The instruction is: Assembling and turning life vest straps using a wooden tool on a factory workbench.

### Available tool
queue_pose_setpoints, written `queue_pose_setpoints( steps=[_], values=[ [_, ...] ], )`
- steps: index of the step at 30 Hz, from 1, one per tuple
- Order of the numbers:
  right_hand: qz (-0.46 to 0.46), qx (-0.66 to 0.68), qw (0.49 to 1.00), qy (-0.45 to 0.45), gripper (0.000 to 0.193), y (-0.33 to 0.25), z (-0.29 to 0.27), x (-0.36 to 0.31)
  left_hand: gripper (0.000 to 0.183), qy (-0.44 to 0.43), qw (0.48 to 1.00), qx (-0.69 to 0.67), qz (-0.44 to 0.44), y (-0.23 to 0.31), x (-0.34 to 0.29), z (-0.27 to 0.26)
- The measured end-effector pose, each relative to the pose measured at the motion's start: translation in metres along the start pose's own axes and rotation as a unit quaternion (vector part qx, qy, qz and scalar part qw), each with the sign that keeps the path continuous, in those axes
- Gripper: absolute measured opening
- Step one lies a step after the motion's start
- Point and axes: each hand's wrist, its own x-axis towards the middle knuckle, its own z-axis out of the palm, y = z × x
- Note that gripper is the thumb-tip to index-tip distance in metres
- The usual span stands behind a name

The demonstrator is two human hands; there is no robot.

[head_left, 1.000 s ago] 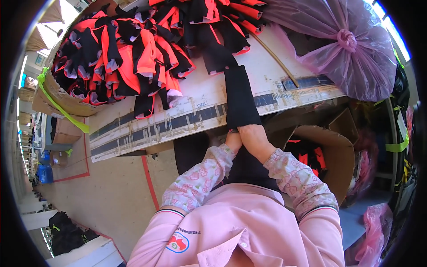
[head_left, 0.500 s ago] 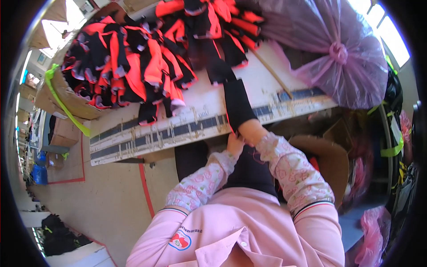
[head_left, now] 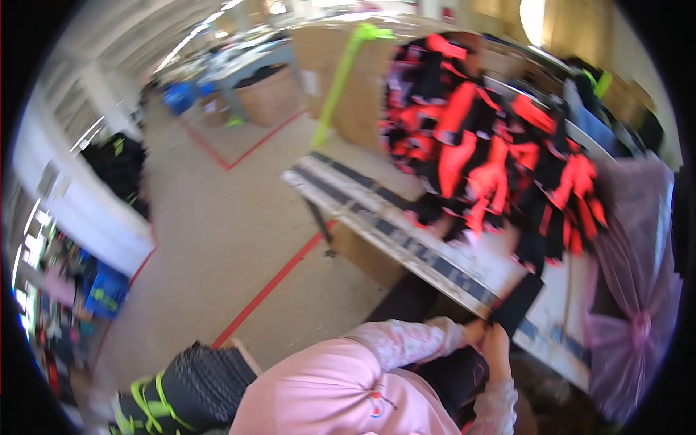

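Note:
At the table's near edge, my left hand (head_left: pixel 475 333) and my right hand (head_left: pixel 497 344) are close together, fingers closed on the lower end of a black fabric piece (head_left: pixel 519 301). The strip slants away from me over the white table (head_left: pixel 547 308). Blur and the fingers hide the exact grip and the held edge. Beyond it lies a big heap of black and bright red-orange fabric pieces (head_left: pixel 457 167), several hanging loosely toward the table's front.
A tied pinkish plastic bag (head_left: pixel 641 326) bulges at the table's right end. A cardboard box (head_left: pixel 355 101) with a lime-green strap (head_left: pixel 337 90) stands behind the table's left end. A dark bundle with lime ties (head_left: pixel 181 384) sits at lower left.
My view has swung left, showing more floor and the dark bundle, so table and hands appear farther right. Both hands still hold the black fabric piece at the table edge.

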Motion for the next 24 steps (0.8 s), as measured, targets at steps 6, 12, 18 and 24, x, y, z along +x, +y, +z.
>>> queue_pose_setpoints(
  steps=[6, 12, 18, 24],
  values=[
    [0.002, -0.058, 0.998, 0.013, 0.027, -0.007, 0.022, 0.0, 0.011, -0.035, 0.992, 0.107, 0.048, 0.0, -0.004, -0.014],
    [0.069, -0.139, 0.988, -0.004, 0.026, 0.021, 0.037, 0.021, 0.024, -0.035, 0.991, 0.104, 0.075, 0.013, -0.002, -0.011],
    [0.063, -0.145, 0.986, -0.052, 0.028, 0.036, 0.032, 0.037, 0.029, -0.016, 0.995, 0.081, 0.056, 0.003, -0.001, -0.012],
    [-0.012, -0.096, 0.994, -0.052, 0.024, 0.001, 0.004, 0.011, 0.031, 0.032, 0.991, 0.097, 0.086, -0.012, -0.006, -0.001]
  ],
)
